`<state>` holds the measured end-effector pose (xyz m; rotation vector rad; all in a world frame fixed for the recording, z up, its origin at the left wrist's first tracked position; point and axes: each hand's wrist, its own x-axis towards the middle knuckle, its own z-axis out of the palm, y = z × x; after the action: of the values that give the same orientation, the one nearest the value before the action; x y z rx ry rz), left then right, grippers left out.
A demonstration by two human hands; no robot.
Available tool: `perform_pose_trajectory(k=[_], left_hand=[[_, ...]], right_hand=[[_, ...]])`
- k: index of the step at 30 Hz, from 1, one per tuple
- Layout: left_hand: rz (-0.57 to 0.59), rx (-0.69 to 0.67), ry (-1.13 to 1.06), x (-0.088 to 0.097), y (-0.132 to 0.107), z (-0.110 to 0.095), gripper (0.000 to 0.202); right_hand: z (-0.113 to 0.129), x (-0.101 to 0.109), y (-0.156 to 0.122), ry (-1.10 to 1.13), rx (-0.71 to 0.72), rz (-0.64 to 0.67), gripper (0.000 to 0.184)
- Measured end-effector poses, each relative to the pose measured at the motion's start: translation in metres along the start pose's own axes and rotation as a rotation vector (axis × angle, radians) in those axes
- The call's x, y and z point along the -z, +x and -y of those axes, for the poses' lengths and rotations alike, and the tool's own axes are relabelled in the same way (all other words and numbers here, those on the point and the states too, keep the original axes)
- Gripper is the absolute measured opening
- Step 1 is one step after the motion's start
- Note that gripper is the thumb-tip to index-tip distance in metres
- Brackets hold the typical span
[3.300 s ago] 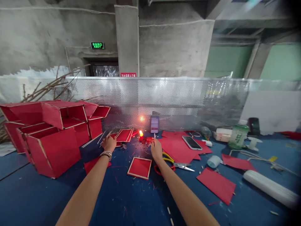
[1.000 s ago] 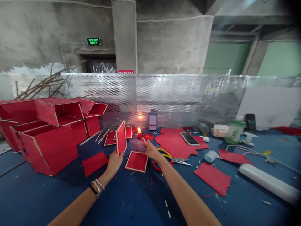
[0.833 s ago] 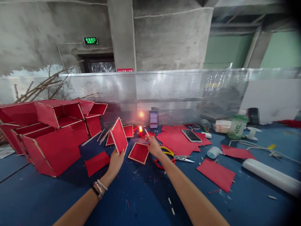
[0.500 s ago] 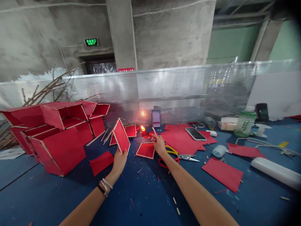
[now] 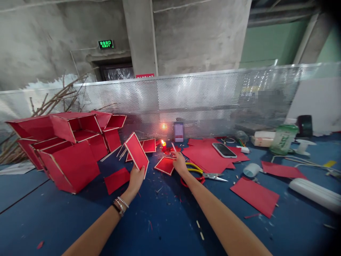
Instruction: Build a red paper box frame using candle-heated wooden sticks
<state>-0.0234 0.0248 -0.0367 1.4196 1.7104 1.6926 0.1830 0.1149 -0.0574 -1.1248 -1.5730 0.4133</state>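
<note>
"Left hand first, as the head view showed it?"

"Fingers closed on the lower end of a red panel with pale edging, held tilted above the blue table."

"And the right hand?"

"Pinched round a slim pale stick, near a lit candle. A second edged panel lay just beside it (contact could not be determined). Scissors rested near that wrist."

Left hand and right hand ungloved; forearms bare. Worn at left wrist: silvery beaded bracelet, second silvery band, dark strap, set close together.
</note>
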Motion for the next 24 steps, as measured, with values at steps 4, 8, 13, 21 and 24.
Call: perform_pose_trajectory(k=[4,8,13,21,24], left_hand=[[0.018,0.057,-0.023,0.000,0.000,0.000,0.029],[0.016,0.062,-0.005,-0.001,0.000,-0.001,0.029],[0.027,0.069,-0.043,-0.002,0.000,0.001,0.032],[0.034,0.045,-0.039,-0.003,-0.002,0.001,0.034],[0.024,0.058,-0.018,-0.003,0.000,0.004,0.033]], right_hand=[[-0.004,0.000,0.002,0.025,0.012,0.069,0.053],[-0.001,0.005,0.001,0.062,0.037,0.123,0.054],[0.004,0.011,0.002,0.122,0.029,0.181,0.052],[0.003,0.011,0.004,0.065,-0.039,0.145,0.047],[0.001,0.011,0.006,0.159,-0.090,0.123,0.044]])
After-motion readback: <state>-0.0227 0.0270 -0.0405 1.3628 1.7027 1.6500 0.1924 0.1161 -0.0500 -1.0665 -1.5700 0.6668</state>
